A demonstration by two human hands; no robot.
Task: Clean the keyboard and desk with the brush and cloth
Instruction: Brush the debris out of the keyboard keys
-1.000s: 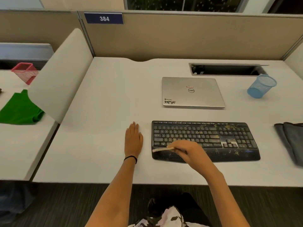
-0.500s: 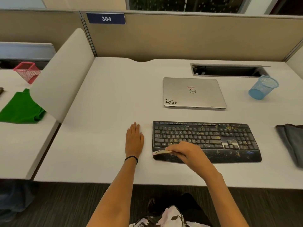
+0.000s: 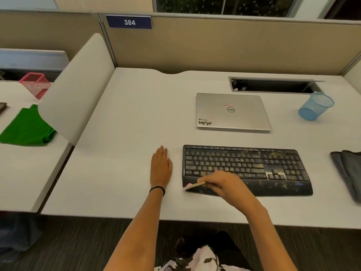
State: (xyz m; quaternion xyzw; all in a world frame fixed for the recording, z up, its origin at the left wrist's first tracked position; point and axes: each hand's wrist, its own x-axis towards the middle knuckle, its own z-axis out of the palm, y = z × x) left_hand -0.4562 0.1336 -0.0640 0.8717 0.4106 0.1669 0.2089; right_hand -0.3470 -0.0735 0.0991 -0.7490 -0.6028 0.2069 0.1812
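Brush [image 3: 195, 185] seems light and thin; the right hand [image 3: 222, 183] pinches its rear end, tip at the left front corner of the speckled keyboard [image 3: 273, 169]. The left hand [image 3: 160, 167] lies flat on the desk [image 3: 117, 173] beside.

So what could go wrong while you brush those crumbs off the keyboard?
1. The brush in the right hand sits at the front left corner of the keyboard, so crumbs may scatter onto the desk or the floor.
2. The bristles might push crumbs deeper into the keyboard.
3. The left hand lies flat on the desk beside the keyboard, not holding it, so it could slide.
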